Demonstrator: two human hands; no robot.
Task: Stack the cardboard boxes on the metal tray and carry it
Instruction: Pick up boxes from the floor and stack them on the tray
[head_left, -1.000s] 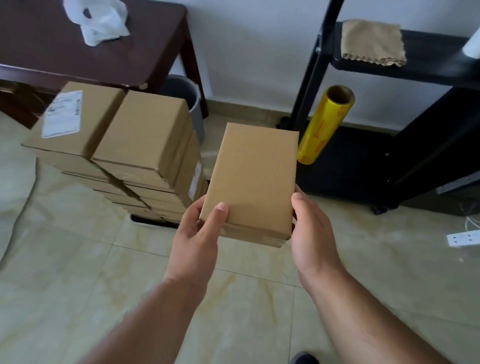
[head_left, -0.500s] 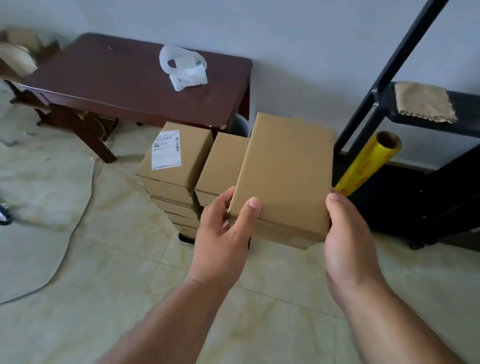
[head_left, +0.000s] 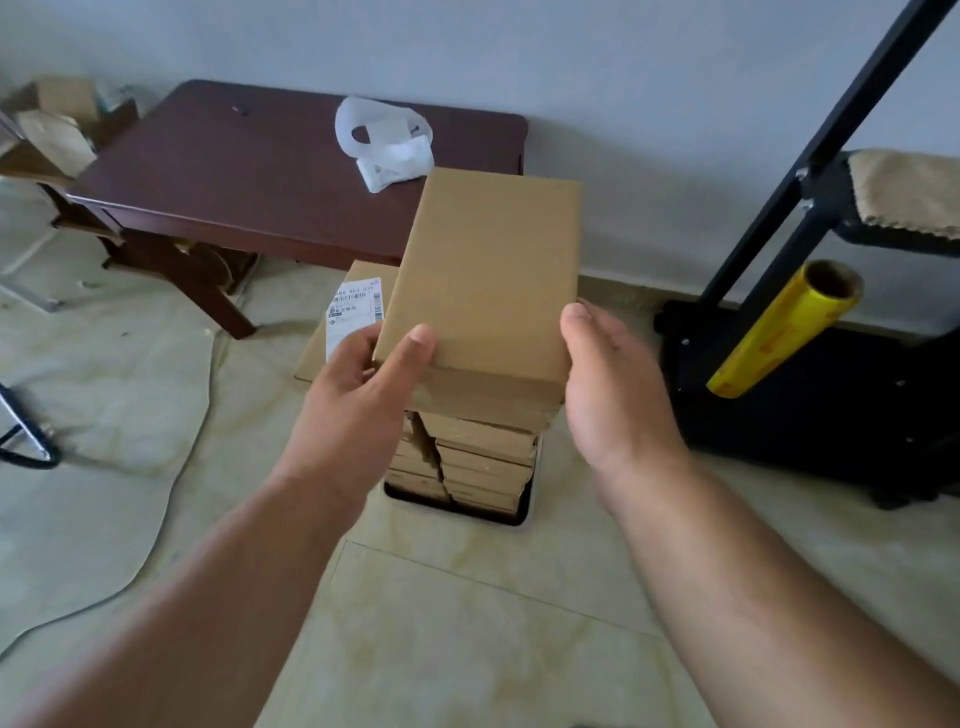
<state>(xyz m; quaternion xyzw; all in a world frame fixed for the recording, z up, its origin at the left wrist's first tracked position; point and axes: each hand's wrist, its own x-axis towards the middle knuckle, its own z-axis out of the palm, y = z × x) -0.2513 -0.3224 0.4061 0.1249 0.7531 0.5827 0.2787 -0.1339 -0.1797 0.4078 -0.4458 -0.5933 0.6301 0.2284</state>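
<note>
The left hand (head_left: 358, 400) pinches the near left corner of a plain cardboard box (head_left: 488, 280), thumb lying on top and fingers curled beneath. The right hand (head_left: 613, 395) stands at the box's near right edge with the thumb near the corner and the palm turned toward the box's side; its fingers are hidden behind the palm, so whether this grip actually closes on the box cannot be told. The box sits level over the right column of a stack of boxes (head_left: 478, 457), and whether it touches the box below cannot be made out. The left column's top box carries a white shipping label (head_left: 353, 312). The stack stands on a metal tray (head_left: 524, 514) whose pale rim shows on the tiled floor (head_left: 467, 623). Behind the stack is a dark wooden bench (head_left: 249, 171) with a white plastic bag (head_left: 384, 140) on it. To the right, a yellow roll of film (head_left: 779, 327) leans against a black rack (head_left: 821, 171), which bears a tan cloth (head_left: 909, 187).
</note>
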